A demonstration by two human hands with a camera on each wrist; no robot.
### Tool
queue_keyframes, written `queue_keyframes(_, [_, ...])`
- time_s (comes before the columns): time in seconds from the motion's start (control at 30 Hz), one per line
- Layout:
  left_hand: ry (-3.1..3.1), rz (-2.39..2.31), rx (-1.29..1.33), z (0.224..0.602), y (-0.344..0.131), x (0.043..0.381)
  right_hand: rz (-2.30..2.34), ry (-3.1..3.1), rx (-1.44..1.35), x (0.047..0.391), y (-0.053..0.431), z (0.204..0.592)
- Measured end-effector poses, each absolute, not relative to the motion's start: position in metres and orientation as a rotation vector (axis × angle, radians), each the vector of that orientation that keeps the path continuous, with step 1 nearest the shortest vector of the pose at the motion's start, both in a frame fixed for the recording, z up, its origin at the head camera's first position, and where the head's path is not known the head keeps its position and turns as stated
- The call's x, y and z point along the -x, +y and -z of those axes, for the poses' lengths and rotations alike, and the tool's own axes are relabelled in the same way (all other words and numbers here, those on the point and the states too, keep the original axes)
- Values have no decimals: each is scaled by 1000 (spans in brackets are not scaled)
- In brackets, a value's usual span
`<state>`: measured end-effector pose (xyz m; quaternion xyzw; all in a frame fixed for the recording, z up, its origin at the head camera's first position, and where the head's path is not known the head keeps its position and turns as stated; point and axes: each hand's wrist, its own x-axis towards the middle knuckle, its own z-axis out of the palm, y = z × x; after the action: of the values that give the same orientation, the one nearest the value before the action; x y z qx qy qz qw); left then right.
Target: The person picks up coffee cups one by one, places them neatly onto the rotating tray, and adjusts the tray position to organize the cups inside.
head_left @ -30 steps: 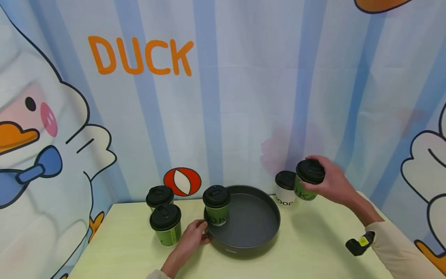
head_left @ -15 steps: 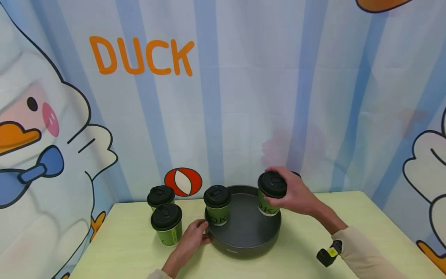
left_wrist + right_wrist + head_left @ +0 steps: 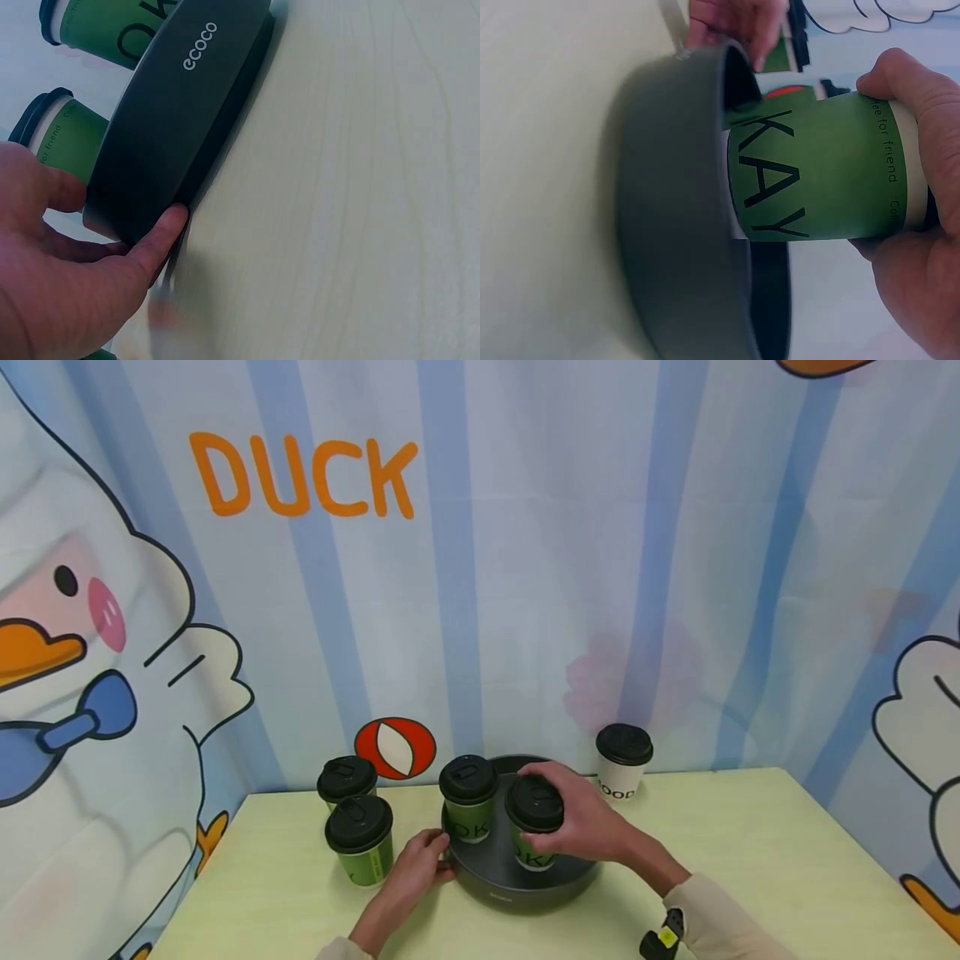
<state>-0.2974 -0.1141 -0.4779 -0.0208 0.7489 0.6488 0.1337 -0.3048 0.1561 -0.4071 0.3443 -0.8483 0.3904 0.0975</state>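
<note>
My right hand (image 3: 588, 814) grips a green paper coffee cup (image 3: 534, 852) with a black lid, fingers around its upper part. The cup is upright, low inside the round dark grey pan (image 3: 517, 893). In the right wrist view, the cup (image 3: 817, 169) shows "KAY" lettering, and its base is near the pan's wall (image 3: 675, 202). Another green cup (image 3: 469, 802) stands in the pan at the left. My left hand (image 3: 412, 870) holds the pan's left side; in the left wrist view a fingertip (image 3: 174, 217) is at the pan's bottom edge, beside the "ecoco" wall (image 3: 165, 112).
Two green lidded cups, a front one (image 3: 360, 843) and a rear one (image 3: 347, 781), stand left of the pan on the pale yellow table (image 3: 705, 860). A white cup (image 3: 622, 768) with a black lid stands behind right. A printed curtain (image 3: 525, 568) hangs behind the table.
My right hand has carried the green cup leftward and down, from beside the white cup into the pan. The white cup is back in full view. My left hand stays at the pan.
</note>
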Motion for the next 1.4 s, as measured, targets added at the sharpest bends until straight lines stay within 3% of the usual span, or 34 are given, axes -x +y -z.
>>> queue_keyframes(0.43, [2185, -1899, 29, 478, -112, 297, -1087, -2460, -1085, 304, 128, 430])
queue_keyframes(1.4, [2169, -1904, -7, 476, -115, 293, -1089, -2531, -941, 299, 104, 432])
